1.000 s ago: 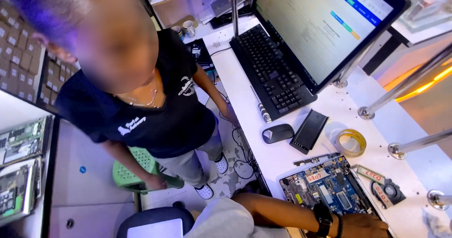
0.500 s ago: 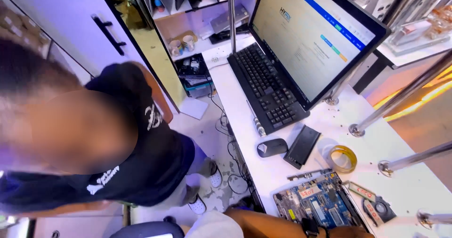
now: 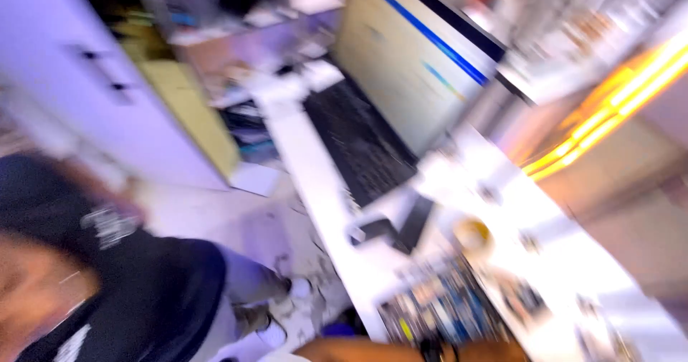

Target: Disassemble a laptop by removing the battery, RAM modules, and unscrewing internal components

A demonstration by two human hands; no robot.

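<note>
The whole view is smeared by motion. A bare forearm of mine with a dark wristband [image 3: 430, 349] lies along the bottom edge, and it looks like the left one. It ends in my left hand [image 3: 502, 350], a blur at the near edge of a blue-green circuit board [image 3: 444, 305] on the white desk [image 3: 315, 190]. Whether those fingers hold anything I cannot make out. My right hand is out of view.
Behind the board lie a dark mouse [image 3: 376, 229], a black phone [image 3: 416, 222] and a yellow tape roll [image 3: 473, 234]. An open laptop [image 3: 358, 143] with a lit screen [image 3: 408, 68] stands farther back. Another person in a dark shirt [image 3: 107, 290] crouches at lower left, before a white cabinet [image 3: 107, 82].
The camera has swung quickly, blurring everything. The other person has slid to the lower left corner, and the desk now runs diagonally. My forearm stays at the bottom edge by the board.
</note>
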